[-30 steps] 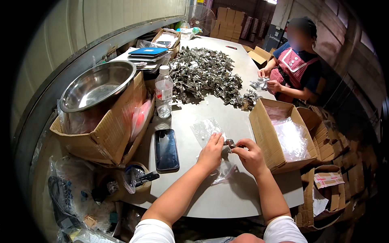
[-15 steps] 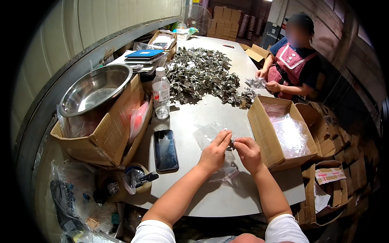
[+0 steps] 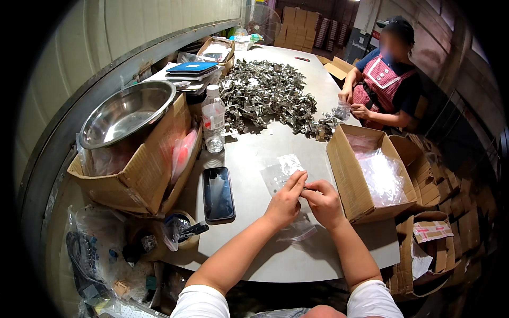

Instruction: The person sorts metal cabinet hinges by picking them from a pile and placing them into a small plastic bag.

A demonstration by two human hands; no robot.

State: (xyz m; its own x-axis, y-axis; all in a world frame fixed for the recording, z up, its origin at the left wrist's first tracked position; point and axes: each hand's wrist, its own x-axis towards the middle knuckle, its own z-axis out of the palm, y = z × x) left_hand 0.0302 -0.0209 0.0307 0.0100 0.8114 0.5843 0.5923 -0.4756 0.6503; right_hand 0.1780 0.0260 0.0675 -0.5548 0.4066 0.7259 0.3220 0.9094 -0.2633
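My left hand (image 3: pixel 284 205) and my right hand (image 3: pixel 325 203) meet over the near part of the table, fingertips pressed together. Between them only a dark sliver of a small metal piece (image 3: pixel 307 188) shows; the fingers hide the rest. Just beyond my fingers lies a clear plastic bag (image 3: pixel 274 175). Under my wrists is another clear plastic bag (image 3: pixel 298 231), partly covered by my hands. Farther up the table spreads a large heap of small shiny metal clips (image 3: pixel 265 95).
To the left are a black phone (image 3: pixel 218 195), a plastic bottle (image 3: pixel 213 122) and a steel basin (image 3: pixel 127 115) on a cardboard box (image 3: pixel 146 177). An open carton of clear bags (image 3: pixel 366 206) stands right. Beyond it, a person in a checked apron (image 3: pixel 379 79) handles a small bag (image 3: pixel 341 110).
My fingers have closed further over the metal piece, so less of it shows. The view has shifted slightly. The person across has raised one hand a little at the small bag.
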